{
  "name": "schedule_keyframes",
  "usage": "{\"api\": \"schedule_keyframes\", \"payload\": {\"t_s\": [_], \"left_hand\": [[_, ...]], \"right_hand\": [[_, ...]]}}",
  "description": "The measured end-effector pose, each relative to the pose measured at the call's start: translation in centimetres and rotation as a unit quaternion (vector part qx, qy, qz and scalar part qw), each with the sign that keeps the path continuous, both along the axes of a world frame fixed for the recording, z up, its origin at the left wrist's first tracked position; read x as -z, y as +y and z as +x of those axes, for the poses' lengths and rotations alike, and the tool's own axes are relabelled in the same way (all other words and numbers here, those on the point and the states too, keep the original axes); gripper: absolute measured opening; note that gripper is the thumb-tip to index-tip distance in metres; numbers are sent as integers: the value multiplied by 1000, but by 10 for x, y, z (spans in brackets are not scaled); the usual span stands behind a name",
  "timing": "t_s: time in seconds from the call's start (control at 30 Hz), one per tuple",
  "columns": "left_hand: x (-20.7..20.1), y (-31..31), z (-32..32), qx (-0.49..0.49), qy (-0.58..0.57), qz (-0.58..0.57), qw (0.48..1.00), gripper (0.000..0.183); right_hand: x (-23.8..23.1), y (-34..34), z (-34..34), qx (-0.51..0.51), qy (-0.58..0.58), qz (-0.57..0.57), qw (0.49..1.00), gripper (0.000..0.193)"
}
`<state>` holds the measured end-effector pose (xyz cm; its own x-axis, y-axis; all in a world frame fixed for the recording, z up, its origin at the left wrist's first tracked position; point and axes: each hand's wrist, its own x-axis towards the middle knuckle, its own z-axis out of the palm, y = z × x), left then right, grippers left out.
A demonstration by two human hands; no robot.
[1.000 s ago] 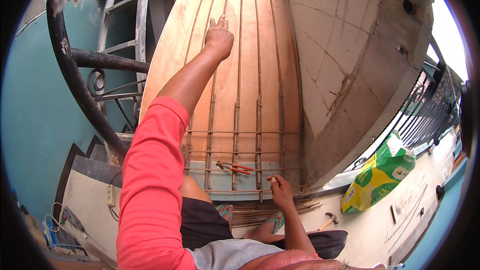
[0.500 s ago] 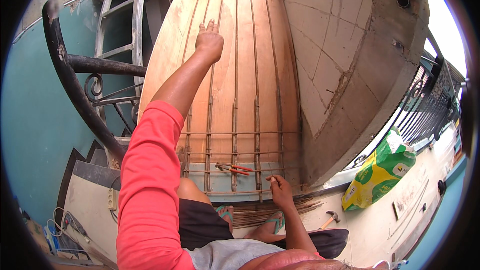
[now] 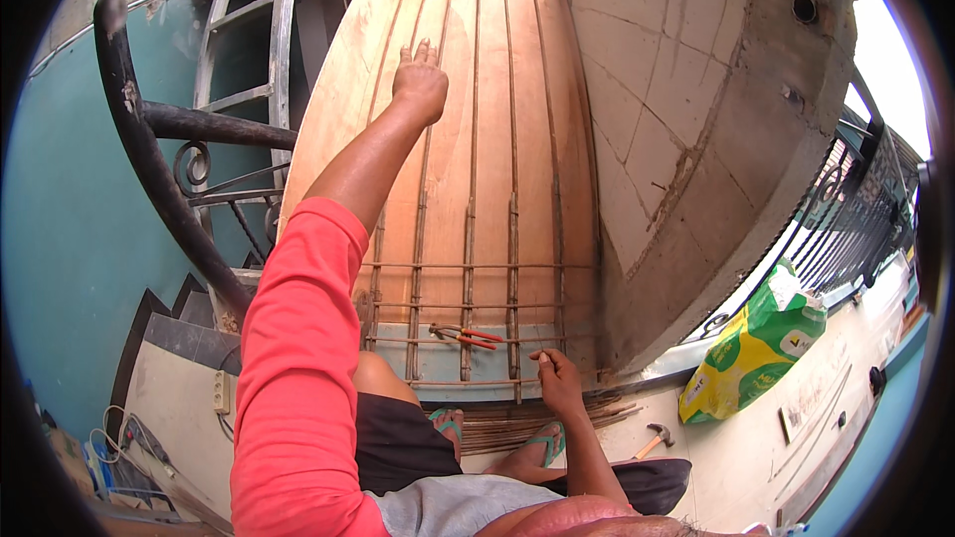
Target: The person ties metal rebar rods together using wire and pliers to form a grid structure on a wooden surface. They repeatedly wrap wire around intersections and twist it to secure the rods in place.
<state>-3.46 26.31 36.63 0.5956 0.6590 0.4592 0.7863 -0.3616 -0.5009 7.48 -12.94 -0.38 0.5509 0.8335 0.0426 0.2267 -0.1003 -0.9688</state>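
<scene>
Left hand is up high on the plywood form, palm to the board, two fingers extended upward, touching or just beside a vertical rebar. It's not wrapped around anything.

Right hand is low, at the bottom edge of the rebar grid, fingers pinched together at a bar crossing. Whether they hold a tie wire can't be told; too small.

Rebar: long vertical bars run up the form, with thinner horizontal ties across the lower part. Judged stiff and heavy per length, rough and rusty, so not slippery. A long bar will likely whip and sag if taken at one end; better to grip near a tied crossing, or with hands spread apart as here.

Red-handled pliers lie on the grid just left of the right hand, within reach. Light, rigid; take by the handles.

Loose rods are bundled on the floor by the feet. Hammer lies to the right, green sack beyond it. Concrete wall stands right of the form, stair railing left.
</scene>
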Motion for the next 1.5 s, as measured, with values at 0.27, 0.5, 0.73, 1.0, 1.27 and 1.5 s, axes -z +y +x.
{"api": "schedule_keyframes", "payload": {"t_s": [0.27, 0.5, 0.73, 1.0, 1.27, 1.5], "left_hand": [[6, 6, -6, -7, -2, -3, 1000, 62], [10, 6, -14, -9, -8, -21, 1000, 62], [24, 12, -29, -20, -7, -38, 999, 62], [41, 14, -46, -24, -14, -57, 998, 60], [47, 3, -42, -6, -11, -79, 997, 58], [37, -15, -22, 28, -22, -96, 995, 68]], "right_hand": [[-7, -1, -4, 8, -3, -2, 1000, 24], [-14, -3, -8, 3, 3, -3, 1000, 23], [-14, -5, -10, 1, 2, -18, 1000, 25], [-3, -1, -12, 0, -17, -23, 1000, 24], [-1, 0, -14, -11, -21, 4, 1000, 24], [-11, -5, -12, -7, -11, 6, 1000, 24]]}}
